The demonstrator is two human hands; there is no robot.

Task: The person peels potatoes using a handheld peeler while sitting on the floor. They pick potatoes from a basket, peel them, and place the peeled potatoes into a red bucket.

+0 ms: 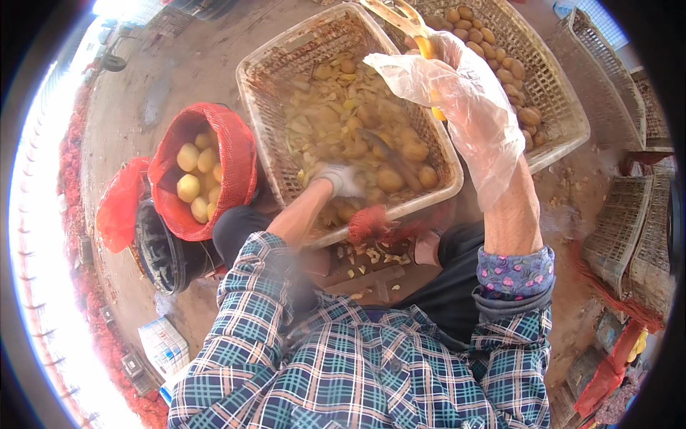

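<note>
My right hand [455,80], in a loose clear plastic glove, is raised over the right rim of a plastic crate [351,15]. It grips a yellow-handled peeler [426,47], whose pale forked head points up and left. In a white glove, my left hand [337,179] reaches down into the crate's near left part. Its fingers are blurred, so what it may hold is unclear. Around it lie pale potato peelings [308,126] and several potatoes [390,180]. A long, dark curved object [394,158] lies across them.
Behind my right hand stands a second crate [568,120] with unpeeled potatoes [504,59]. Peeled potatoes [188,187] fill a red mesh bag [236,155] at left, beside a black bucket [161,252]. More crates [616,230] stand at right. Scraps [370,254] litter the floor between my feet.
</note>
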